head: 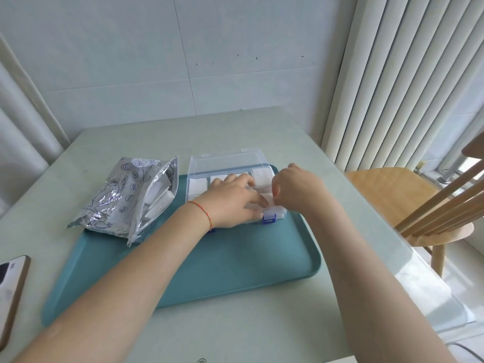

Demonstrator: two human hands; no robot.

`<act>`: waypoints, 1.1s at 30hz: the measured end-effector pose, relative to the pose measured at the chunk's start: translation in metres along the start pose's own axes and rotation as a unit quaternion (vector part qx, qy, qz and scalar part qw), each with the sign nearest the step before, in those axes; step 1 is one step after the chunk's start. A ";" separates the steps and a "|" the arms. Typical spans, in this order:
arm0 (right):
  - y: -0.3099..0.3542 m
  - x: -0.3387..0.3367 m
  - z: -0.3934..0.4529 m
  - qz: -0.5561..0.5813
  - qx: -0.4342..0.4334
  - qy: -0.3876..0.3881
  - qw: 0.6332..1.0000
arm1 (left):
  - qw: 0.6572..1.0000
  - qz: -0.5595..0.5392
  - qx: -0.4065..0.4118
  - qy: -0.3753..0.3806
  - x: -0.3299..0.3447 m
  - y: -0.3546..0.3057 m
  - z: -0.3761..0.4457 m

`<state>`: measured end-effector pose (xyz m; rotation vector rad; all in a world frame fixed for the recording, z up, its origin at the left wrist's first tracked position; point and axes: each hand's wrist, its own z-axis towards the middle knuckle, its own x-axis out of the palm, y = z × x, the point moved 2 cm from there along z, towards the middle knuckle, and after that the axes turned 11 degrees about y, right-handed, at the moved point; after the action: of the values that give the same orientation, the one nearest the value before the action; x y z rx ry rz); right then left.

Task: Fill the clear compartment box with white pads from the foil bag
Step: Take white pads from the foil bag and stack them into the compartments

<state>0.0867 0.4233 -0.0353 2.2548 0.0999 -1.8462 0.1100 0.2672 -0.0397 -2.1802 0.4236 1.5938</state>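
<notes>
White pads (197, 186) are seen in the back compartments of the clear compartment box (230, 179) on the teal tray (235, 258); more are held in the opened foil bag (123, 197). Left hand (231, 201) is laid flat, fingers extended, over the box; right hand (296, 189) fingers are curled, pinching a pad.

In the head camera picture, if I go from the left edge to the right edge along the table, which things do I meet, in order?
Phone → foil bag → clear compartment box, with the left hand and then the right hand over it → wooden chair.
</notes>
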 end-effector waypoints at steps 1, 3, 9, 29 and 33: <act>-0.001 -0.001 0.002 0.002 0.001 -0.005 1.000 | 1.000 0.000 -0.002 0.003 0.000 0.000 0.000; -0.001 -0.006 0.003 0.021 -0.002 -0.037 0.999 | 0.999 -0.034 -0.001 -0.014 -0.002 0.002 -0.002; 0.036 -0.019 0.000 0.121 -0.089 -0.151 0.977 | 0.920 -0.144 -0.047 -0.361 -0.023 0.047 -0.042; 0.193 0.006 0.035 0.041 -0.241 0.073 0.967 | 0.845 -0.286 -0.260 -0.369 0.007 0.142 -0.119; 0.194 0.004 0.040 0.031 -0.236 0.084 0.968 | 0.845 -0.291 -0.249 -0.373 0.010 0.142 -0.118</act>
<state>0.0868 0.2255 -0.0213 2.0399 0.4412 -1.4094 0.1446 0.0851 -0.0382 -1.5156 -0.8854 2.1036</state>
